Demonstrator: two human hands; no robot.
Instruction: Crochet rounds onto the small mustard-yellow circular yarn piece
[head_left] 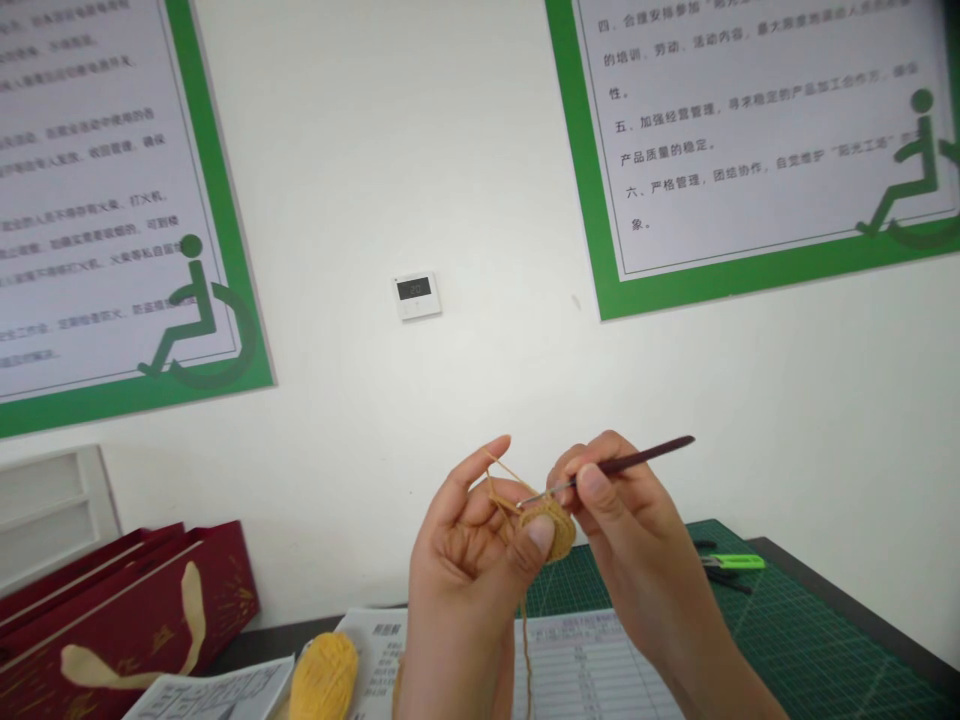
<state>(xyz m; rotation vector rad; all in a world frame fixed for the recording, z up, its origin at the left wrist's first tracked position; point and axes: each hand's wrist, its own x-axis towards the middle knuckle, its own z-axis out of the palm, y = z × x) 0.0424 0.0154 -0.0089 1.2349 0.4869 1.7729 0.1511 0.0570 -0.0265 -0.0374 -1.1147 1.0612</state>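
Note:
My left hand [480, 540] pinches a small round tan crochet piece [556, 530] between thumb and fingers, its index finger raised with a strand of yarn [512, 468] looped over it. In my right hand [619, 510] is a crochet hook [645, 455] with a dark handle and thin metal shaft, held like a pencil. The hook's tip lies at the upper edge of the piece, near the yarn. Below the left hand a tan yarn tail [526, 650] hangs down. How the loops sit on the hook is too small to tell.
A yellow yarn ball [325, 676] and printed sheets [592, 665] lie on the table under my hands. To the right is a green cutting mat [795, 620] bearing a bright green cutter [739, 562]. Dark red gift bags [142, 610] stand at left, against the wall.

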